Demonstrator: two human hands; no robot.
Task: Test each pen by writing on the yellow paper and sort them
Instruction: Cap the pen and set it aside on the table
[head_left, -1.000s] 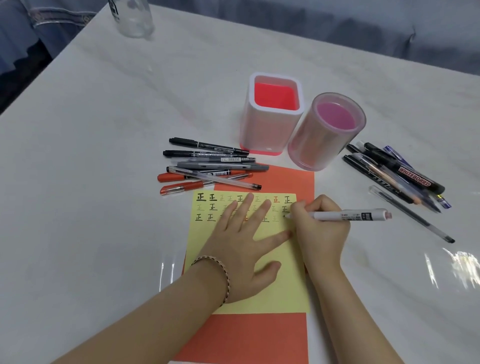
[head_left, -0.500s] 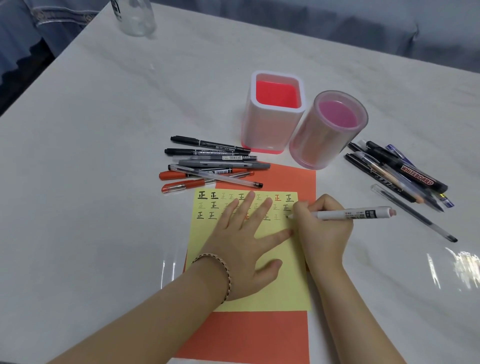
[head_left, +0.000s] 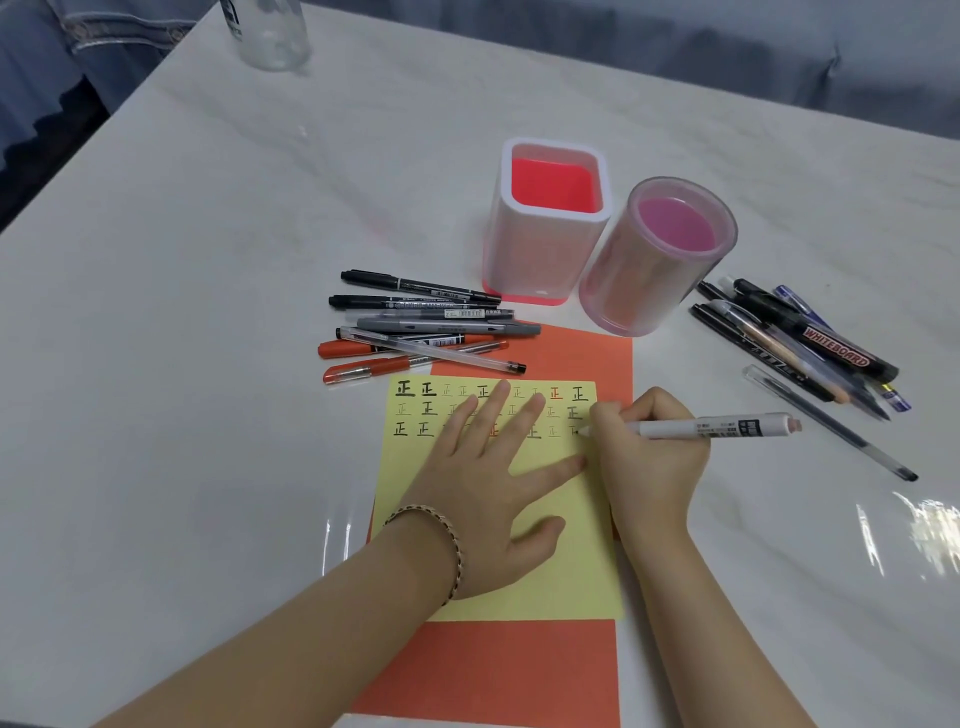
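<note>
Your left hand (head_left: 483, 493) lies flat, palm down, on the yellow paper (head_left: 550, 577), its fingers (head_left: 488, 410) straight and spread, thumb out to the right, a braided band (head_left: 453, 540) at the wrist. Your right hand (head_left: 649, 457) sits just beside it, curled round a white pen (head_left: 727, 428) in a writing grip. Both bare forearms reach in from the lower edge.

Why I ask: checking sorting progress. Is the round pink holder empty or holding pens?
Empty. The round pink pen holder shows only its bare pink bottom; no pens inside.
</note>
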